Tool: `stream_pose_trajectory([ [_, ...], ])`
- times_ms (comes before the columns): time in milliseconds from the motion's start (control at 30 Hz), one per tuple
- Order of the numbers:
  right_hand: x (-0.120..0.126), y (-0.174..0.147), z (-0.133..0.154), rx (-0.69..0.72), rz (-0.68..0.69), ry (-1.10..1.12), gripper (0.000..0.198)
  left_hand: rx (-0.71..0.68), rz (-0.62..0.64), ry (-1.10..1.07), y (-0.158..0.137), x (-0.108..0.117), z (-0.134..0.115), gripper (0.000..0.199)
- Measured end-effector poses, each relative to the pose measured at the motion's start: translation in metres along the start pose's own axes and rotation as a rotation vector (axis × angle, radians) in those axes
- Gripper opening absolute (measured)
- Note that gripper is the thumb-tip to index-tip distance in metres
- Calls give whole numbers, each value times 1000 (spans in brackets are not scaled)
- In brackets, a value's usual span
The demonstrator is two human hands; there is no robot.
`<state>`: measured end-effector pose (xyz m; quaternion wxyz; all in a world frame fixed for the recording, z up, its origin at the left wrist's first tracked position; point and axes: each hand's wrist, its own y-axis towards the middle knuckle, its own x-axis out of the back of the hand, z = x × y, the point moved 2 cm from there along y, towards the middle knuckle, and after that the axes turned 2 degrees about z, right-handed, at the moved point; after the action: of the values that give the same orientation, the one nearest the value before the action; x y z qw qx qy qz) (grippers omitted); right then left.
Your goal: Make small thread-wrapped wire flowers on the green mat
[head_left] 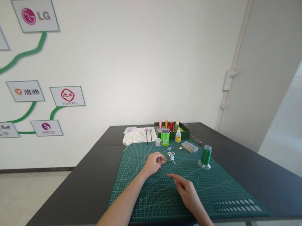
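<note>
My left hand is closed in a pinch over the cutting mat, around a thin stem that carries a small pale flower at its right end. My right hand hovers nearer the front edge, fingers stretched toward the left; no object shows in it. White-handled scissors lie just beyond the flower. To the right stands a spool of shiny green thread on its clear round base. Any thread between the hands is too fine to make out.
The green cutting mat covers the middle of the black table. Toward the back are a green can, a glue bottle, a clear case, a box of thread spools and a white cloth with brushes.
</note>
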<state>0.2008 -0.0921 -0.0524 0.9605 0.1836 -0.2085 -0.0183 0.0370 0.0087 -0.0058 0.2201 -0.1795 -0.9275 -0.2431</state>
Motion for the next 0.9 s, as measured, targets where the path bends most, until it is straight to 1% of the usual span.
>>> stream_pose_trajectory([
  [300, 2, 0, 2, 21, -10, 2, 45, 9, 29, -6, 0, -1, 1, 5],
  [500, 1, 0, -1, 4, 16, 5, 44, 1, 35, -33, 1, -2, 4, 6],
  [733, 0, -1, -6, -14, 48, 3, 46, -5, 33, 24, 2, -3, 6, 6],
  [900, -1, -2, -8, -36, 64, 30, 45, -49, 26, 101, 2, -3, 4, 7],
])
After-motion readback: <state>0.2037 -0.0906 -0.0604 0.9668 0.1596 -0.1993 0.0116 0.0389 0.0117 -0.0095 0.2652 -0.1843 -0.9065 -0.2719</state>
